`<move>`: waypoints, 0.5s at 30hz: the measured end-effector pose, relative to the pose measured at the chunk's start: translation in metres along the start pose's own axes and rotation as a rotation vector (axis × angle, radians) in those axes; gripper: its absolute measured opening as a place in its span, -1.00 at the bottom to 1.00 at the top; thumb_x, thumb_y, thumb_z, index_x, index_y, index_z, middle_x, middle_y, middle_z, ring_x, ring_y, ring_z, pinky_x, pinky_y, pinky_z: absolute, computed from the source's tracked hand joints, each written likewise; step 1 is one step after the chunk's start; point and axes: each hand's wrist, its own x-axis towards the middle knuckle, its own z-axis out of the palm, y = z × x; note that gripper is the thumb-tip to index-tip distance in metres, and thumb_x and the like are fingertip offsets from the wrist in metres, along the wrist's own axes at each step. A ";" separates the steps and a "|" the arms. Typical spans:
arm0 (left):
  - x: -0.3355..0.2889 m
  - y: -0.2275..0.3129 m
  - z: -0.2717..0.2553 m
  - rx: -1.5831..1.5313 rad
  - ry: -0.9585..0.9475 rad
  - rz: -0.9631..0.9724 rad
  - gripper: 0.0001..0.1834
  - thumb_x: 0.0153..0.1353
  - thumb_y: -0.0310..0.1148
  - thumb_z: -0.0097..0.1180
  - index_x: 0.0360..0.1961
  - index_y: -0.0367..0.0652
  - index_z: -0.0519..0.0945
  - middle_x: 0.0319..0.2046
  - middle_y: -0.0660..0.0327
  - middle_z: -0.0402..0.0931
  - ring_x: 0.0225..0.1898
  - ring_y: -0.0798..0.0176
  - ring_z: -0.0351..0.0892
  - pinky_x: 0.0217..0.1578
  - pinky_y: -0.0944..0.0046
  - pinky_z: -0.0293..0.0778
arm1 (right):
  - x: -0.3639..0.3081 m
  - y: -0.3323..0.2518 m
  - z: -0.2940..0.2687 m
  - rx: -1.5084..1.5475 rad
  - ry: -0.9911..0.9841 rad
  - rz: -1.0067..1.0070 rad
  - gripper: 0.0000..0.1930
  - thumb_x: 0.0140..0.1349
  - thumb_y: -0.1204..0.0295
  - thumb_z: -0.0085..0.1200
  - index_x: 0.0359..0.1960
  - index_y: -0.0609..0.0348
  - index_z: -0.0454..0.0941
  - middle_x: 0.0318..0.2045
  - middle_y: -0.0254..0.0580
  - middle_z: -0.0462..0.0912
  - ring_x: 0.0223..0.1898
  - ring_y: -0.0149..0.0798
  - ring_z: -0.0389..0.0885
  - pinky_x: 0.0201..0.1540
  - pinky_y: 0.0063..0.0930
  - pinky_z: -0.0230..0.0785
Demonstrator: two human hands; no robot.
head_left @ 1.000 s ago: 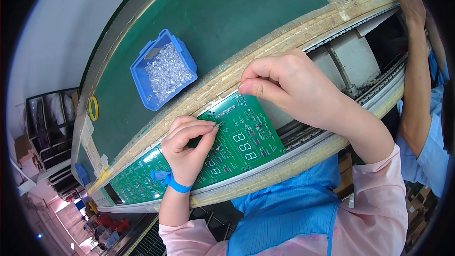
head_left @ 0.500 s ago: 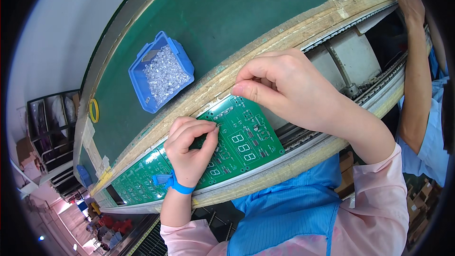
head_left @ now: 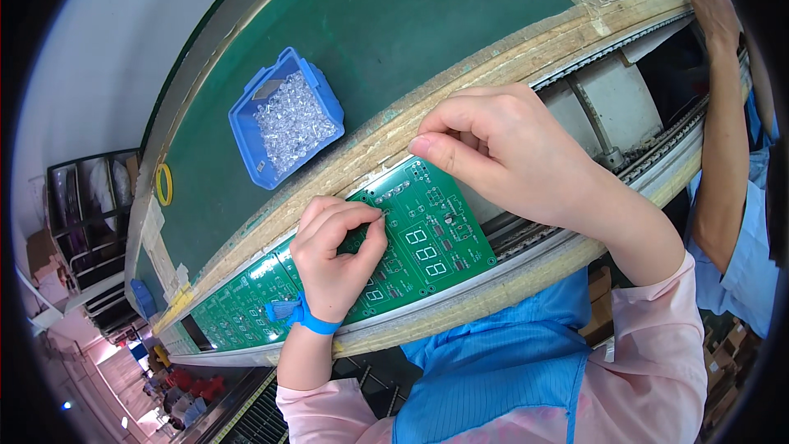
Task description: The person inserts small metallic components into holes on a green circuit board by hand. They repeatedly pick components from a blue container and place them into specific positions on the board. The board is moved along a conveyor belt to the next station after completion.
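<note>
A green circuit board (head_left: 460, 259) with white digit outlines and small parts rests in the rail track in front of me. My left hand (head_left: 333, 251), with a blue band (head_left: 316, 322) round its wrist, is over the board. Its thumb and forefinger pinch together just above the surface; anything tiny between them is too small to name. My right hand (head_left: 501, 152) hovers over the board's far edge, thumb and forefinger pressed together, other fingers curled. Whatever it may hold is hidden. A row of small clear parts (head_left: 393, 192) sits on the board near the left fingertips.
Beyond the worn wooden ledge (head_left: 493, 57), a blue bin (head_left: 246, 136) of small clear pieces stands on the green table (head_left: 386, 25). More boards (head_left: 246, 304) line the track leftward. A yellow tape roll (head_left: 164, 185) lies far left. Another person's arm (head_left: 723, 140) reaches in at right.
The whole view has shifted slightly, carrying the bin and board a little up and right in the picture. Both hands keep nearly the same pinched poses over the board.
</note>
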 end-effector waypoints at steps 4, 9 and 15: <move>0.000 0.001 -0.001 0.004 -0.009 0.000 -0.84 -0.07 -0.64 0.37 -0.43 -0.21 0.68 -0.41 0.19 0.68 -0.31 0.15 0.60 -0.23 0.23 0.51 | 0.000 0.003 0.001 -0.023 0.014 -0.061 -0.84 0.27 0.43 0.19 -0.32 0.32 0.65 -0.57 -0.13 0.55 -0.59 -0.33 0.48 -0.53 -0.42 0.30; -0.001 0.002 0.000 0.003 -0.012 0.018 -0.83 -0.06 -0.63 0.38 -0.40 -0.20 0.70 -0.39 0.20 0.70 -0.30 0.16 0.61 -0.23 0.23 0.52 | -0.001 0.008 0.006 -0.016 0.055 -0.114 -0.88 0.26 0.55 0.10 -0.25 0.34 0.65 -0.49 -0.11 0.62 -0.51 -0.29 0.61 -0.45 -0.43 0.43; 0.002 0.005 0.000 0.009 -0.014 0.045 -0.84 -0.05 -0.65 0.38 -0.42 -0.22 0.70 -0.40 0.21 0.70 -0.32 0.20 0.61 -0.24 0.27 0.49 | -0.001 0.008 0.003 -0.004 -0.032 -0.107 -0.83 0.24 0.60 0.08 -0.18 0.35 0.65 -0.37 -0.08 0.67 -0.40 -0.23 0.67 -0.32 -0.42 0.51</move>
